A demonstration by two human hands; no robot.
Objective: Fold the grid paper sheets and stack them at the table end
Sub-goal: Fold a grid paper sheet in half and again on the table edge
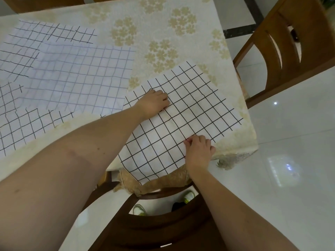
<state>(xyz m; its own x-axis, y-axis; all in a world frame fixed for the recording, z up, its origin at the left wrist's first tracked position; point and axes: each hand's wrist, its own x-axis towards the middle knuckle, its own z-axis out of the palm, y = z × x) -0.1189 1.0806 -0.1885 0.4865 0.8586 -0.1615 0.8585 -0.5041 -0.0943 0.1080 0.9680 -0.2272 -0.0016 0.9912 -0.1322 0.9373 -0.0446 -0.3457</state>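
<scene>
A white grid paper sheet (pixel 190 105) with black lines lies flat at the table's near right corner, and its near part hangs over the table edge. My left hand (pixel 154 103) rests on the sheet's far left part with its fingers curled down onto the paper. At the sheet's near right edge, my right hand (pixel 198 151) pinches the paper between thumb and fingers. Several more unfolded grid sheets (pixel 72 77) lie overlapping on the left side of the table.
The table wears a cream floral tablecloth (pixel 145 29). A dark wooden chair (pixel 154 223) stands right below me against the near edge. Another wooden chair (pixel 293 42) stands at the right. Glossy white floor tiles (pixel 290 169) lie to the right.
</scene>
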